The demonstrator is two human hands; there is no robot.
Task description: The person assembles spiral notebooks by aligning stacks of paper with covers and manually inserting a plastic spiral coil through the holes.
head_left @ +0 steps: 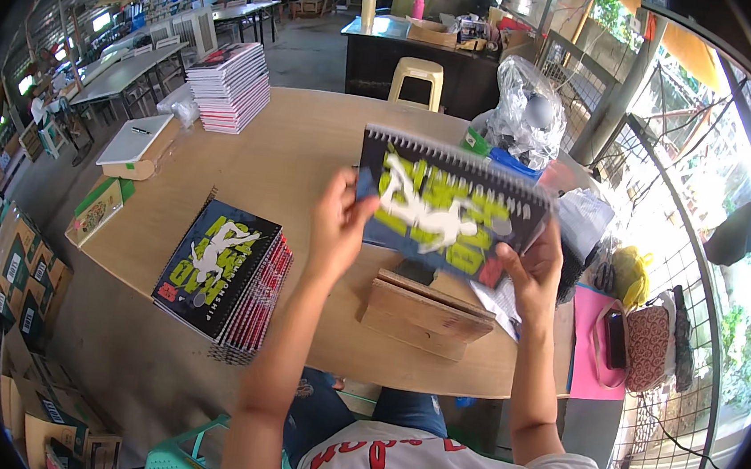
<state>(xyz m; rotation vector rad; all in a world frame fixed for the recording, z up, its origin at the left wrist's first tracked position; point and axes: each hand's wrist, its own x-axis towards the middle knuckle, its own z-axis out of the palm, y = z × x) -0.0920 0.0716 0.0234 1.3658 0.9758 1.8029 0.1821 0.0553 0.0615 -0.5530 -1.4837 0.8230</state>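
Raised above the table is a spiral-bound notebook [439, 206], its dark cover printed with a white figure and green lettering, turned so that the wire binding runs along its far edge. My right hand [535, 265] grips its right end, thumb on the cover. At the left edge, my left hand [341, 223] pinches it between thumb and fingers, slightly blurred. To the left of my left forearm stands a stack of matching notebooks [219, 265], with red-and-white page edges and black spirals. Below the held notebook rests a brown wooden or cardboard block [426, 315], partly over loose paper [501, 306].
On the brown table [313, 131], another tall stack of books [227, 88] stands far left, near a white tray-like box [138, 142] and green-edged box [101, 206]. Plastic bags [529, 114] crowd the far right. A pink sheet carries a phone [616, 339] and pouch [648, 348].
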